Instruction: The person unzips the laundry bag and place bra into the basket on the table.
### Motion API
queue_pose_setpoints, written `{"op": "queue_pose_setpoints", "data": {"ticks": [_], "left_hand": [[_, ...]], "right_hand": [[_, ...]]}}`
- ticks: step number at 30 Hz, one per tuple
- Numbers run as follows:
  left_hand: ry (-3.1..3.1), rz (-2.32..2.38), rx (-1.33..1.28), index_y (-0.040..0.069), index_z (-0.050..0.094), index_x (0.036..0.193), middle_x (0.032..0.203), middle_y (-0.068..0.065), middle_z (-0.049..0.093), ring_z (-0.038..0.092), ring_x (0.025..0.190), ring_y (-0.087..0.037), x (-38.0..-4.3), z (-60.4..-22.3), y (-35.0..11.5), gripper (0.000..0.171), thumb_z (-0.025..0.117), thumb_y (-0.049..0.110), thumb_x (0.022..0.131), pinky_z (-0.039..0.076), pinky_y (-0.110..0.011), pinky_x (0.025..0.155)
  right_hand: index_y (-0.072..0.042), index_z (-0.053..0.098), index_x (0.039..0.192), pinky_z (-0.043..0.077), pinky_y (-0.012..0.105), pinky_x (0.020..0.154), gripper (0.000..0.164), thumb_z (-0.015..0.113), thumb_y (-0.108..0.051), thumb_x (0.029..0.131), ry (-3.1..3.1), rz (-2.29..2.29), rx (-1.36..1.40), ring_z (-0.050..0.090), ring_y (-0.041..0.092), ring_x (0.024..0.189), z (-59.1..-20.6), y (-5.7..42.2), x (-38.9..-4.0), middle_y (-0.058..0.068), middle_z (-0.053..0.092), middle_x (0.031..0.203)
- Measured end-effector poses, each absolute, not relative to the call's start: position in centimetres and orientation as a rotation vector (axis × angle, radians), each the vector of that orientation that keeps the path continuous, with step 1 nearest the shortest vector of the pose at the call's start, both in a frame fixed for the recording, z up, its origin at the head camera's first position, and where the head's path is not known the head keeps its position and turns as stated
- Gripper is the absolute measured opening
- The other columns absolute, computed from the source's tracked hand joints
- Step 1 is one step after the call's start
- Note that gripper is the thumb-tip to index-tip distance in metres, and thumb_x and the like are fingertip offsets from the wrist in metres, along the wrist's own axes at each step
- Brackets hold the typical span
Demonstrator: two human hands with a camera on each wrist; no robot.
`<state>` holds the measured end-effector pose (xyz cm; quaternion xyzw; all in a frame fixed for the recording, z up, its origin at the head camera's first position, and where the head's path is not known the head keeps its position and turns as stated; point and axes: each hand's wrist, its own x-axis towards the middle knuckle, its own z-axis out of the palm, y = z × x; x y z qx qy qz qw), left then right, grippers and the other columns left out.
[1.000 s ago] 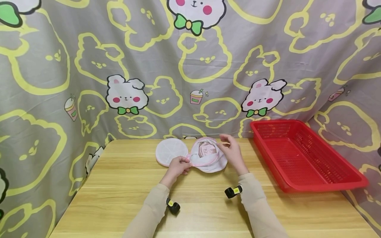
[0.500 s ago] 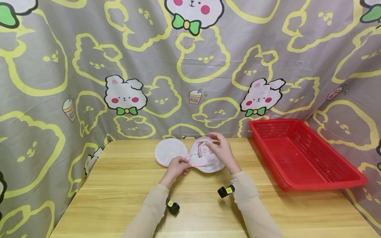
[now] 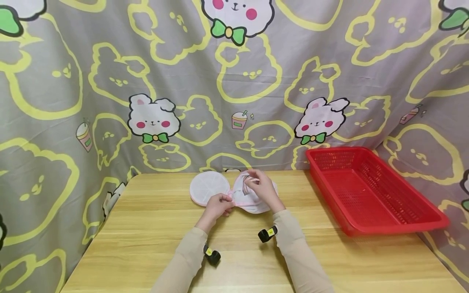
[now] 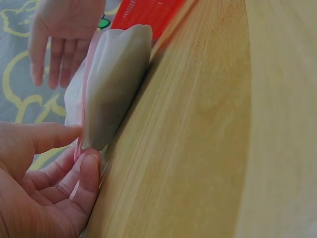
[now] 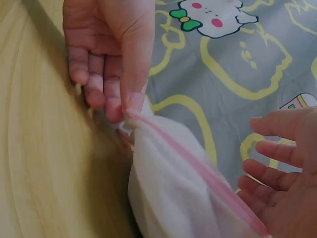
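Note:
A round white mesh laundry bag with pink edging lies unzipped at the far middle of the table. Its flat round lid is folded out to the left. Between lid and bag, my left hand pinches the pink-edged rim; thumb and fingers meet on it in the left wrist view. Over the bag's mouth reaches my right hand, fingers at a pinkish, shiny folded cloth inside, partly covered by the hand. In the right wrist view, that hand's fingers are extended and slightly bent beside the white mesh.
A red plastic basket with perforated sides stands at the right of the wooden table. A grey curtain with cartoon prints hangs close behind the table and along both sides.
My right hand has moved left from the bag's right edge to over its mouth, down toward the pinkish cloth. My left hand keeps its pinch on the rim.

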<state>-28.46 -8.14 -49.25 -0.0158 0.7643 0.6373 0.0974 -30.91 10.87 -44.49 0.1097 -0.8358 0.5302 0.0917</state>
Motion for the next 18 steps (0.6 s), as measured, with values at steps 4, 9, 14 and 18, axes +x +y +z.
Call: {"op": "queue_pose_setpoints", "data": {"ticks": [4, 9, 14, 18], "left_hand": [[2.263, 1.885, -0.047, -0.004, 0.061, 0.100, 0.077, -0.003, 0.062, 0.061, 0.065, -0.014, -28.4, -49.4, -8.1, 0.021, 0.071, 0.007, 0.085, 0.052, -0.023, 0.054], [2.264, 1.892, -0.057, -0.004, 0.061, 0.099, 0.076, -0.002, 0.062, 0.061, 0.064, -0.013, -28.5, -49.4, -8.1, 0.020, 0.071, 0.005, 0.084, 0.051, -0.023, 0.053], [2.284, 1.878, -0.047, -0.004, 0.063, 0.098, 0.077, -0.002, 0.062, 0.060, 0.065, -0.013, -28.5, -49.4, -8.1, 0.020, 0.072, 0.006, 0.084, 0.052, -0.023, 0.055], [2.299, 1.864, -0.039, -0.004, 0.064, 0.097, 0.077, -0.002, 0.063, 0.060, 0.065, -0.013, -28.4, -49.4, -8.0, 0.019, 0.072, 0.008, 0.085, 0.052, -0.024, 0.056]], "right_hand": [[0.002, 0.059, 0.126, 0.050, 0.046, 0.099, 0.040, 0.068, -0.008, 0.088, -2.524, 1.509, 0.295, 0.061, 0.036, 0.114, -45.1, 11.3, -30.9, 0.023, 0.063, 0.124], [0.000, 0.060, 0.125, 0.050, 0.046, 0.095, 0.042, 0.070, -0.011, 0.086, -2.563, 1.399, 0.275, 0.062, 0.034, 0.107, -45.5, 11.7, -30.9, 0.022, 0.064, 0.121], [0.002, 0.062, 0.120, 0.048, 0.047, 0.097, 0.040, 0.071, -0.007, 0.082, -2.600, 1.261, 0.275, 0.060, 0.035, 0.109, -45.9, 11.9, -31.1, 0.021, 0.065, 0.117], [0.000, 0.063, 0.119, 0.043, 0.049, 0.103, 0.041, 0.074, -0.008, 0.080, -2.655, 1.193, 0.238, 0.056, 0.036, 0.116, -46.2, 12.0, -31.1, 0.021, 0.063, 0.120]]}}
